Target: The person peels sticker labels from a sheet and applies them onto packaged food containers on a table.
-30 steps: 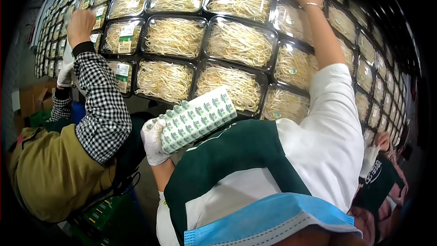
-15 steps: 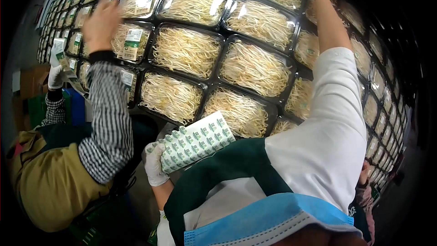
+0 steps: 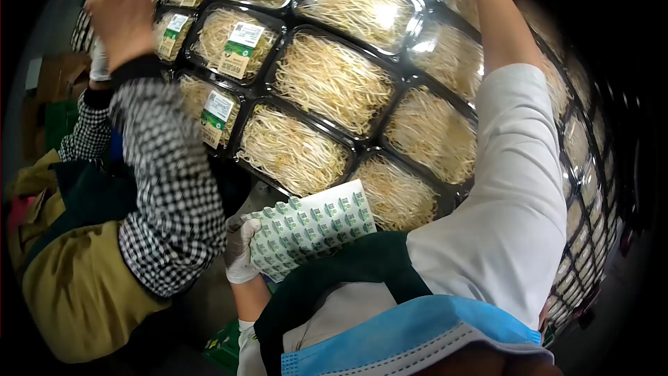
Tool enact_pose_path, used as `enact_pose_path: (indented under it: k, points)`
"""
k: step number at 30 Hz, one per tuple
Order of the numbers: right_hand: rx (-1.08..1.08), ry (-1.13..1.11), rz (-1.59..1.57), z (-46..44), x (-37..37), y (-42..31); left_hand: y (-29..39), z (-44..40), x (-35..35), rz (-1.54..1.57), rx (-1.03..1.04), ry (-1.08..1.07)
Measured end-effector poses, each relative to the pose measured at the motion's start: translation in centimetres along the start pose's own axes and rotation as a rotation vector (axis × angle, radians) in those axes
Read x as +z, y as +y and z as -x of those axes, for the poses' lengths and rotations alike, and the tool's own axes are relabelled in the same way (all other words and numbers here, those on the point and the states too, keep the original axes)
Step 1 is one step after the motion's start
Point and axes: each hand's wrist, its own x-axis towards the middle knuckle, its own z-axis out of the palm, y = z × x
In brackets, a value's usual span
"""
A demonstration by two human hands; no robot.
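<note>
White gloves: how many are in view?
2: one on the person's left hand, holding the sticker sheet; one on the co-worker's left hand, partly hidden. Others may be hidden.

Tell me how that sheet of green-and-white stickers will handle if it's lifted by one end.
The sticker sheet is probably fairly stiff: the left hand grips one end, and the rest reaches out nearly flat. It looks thin, so it's likely light. The stickers curling up along its upper edge could catch or cling if brushed.
</note>
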Motion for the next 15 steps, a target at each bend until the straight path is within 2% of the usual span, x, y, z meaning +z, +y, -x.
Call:
enact_pose_path:
  k: [1,2,3,4,5,7,8,9,10,11,12,13,14,15]
  points:
    - [-0.060,0.003,0.122,0.0,1.0,-0.4,0.7,0.5,0.9,0.208,-0.122,0.020]
    - [-0.077,0.006,0.118,0.2,0.3,-1.2,-1.0,-0.7,-1.5,0.137,0.021,-0.044]
    - [0.049,0.052,0.258,1.2,-1.0,-1.7,-2.3,-1.5,-3.8,0.052,0.153,-0.091]
    - [0.181,0.088,0.399,2.5,-2.5,-2.0,-0.8,-1.0,-2.4,0.112,0.084,-0.173]
    - [0.309,0.130,0.546,3.3,-4.2,-2.5,0.0,-1.2,-2.1,-0.047,0.012,-0.136]
    - [0.224,-0.038,0.461,4.4,-7.8,-4.8,0.4,-2.8,-0.8,-0.137,0.026,-0.337]
    - [-0.011,-0.053,0.274,5.0,-8.0,-5.0,0.1,-3.6,-0.3,-0.159,0.067,-0.437]
    - [-0.121,-0.258,-0.282,7.2,-8.8,-6.5,1.3,-2.9,2.1,-0.112,0.090,-0.454]
    - [-0.171,-0.522,-0.621,16.0,-14.5,-14.5,0.9,-2.5,2.3,-0.120,0.134,-0.457]
    - [-0.190,-0.926,-0.808,17.8,-14.2,-12.8,0.4,-3.4,3.2,-0.118,0.191,-0.492]
    - [-0.558,-0.865,-0.563,22.4,-17.5,-16.1,-0.2,-3.2,3.0,-0.156,0.252,-0.506]
    - [-0.603,-0.989,-0.511,25.2,-20.0,-18.4,-0.6,-3.2,2.9,-0.191,0.326,-0.531]
    - [-0.650,-1.111,-0.456,28.1,-22.4,-20.7,-0.2,-1.9,3.6,-0.078,0.304,-0.520]
    - [-0.838,-0.919,-0.550,30.5,-22.2,-20.6,-0.2,-1.1,3.6,-0.075,0.309,-0.538]
